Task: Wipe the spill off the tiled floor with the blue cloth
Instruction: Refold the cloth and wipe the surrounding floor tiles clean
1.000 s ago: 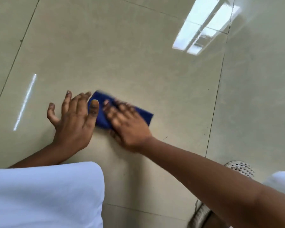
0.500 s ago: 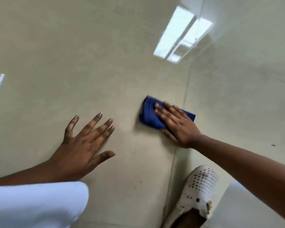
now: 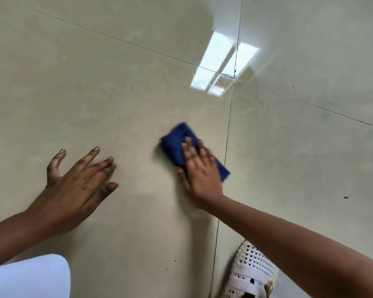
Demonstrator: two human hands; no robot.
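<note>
A folded blue cloth [image 3: 175, 140] lies flat on the glossy beige tiled floor [image 3: 121, 87], just left of a grout line. My right hand [image 3: 199, 171] presses down on the cloth's near half, fingers together and pointing away from me; the cloth looks motion-blurred. My left hand [image 3: 78, 186] rests flat on the floor to the left, fingers spread, holding nothing, about a hand's width from the cloth. No distinct spill shows on the tile, only faint streaks and sheen.
My white perforated shoe [image 3: 251, 274] stands at the bottom right beside the grout line [image 3: 226, 143]. A white-clad knee [image 3: 28, 278] fills the bottom left. A bright window reflection [image 3: 222, 67] glares on the tiles ahead. Small dark specks [image 3: 345, 197] dot the right tile.
My right hand carried the cloth rightward away from the left hand, then turned it and pushed it slightly forward. The left hand stayed planted with fingers spread.
</note>
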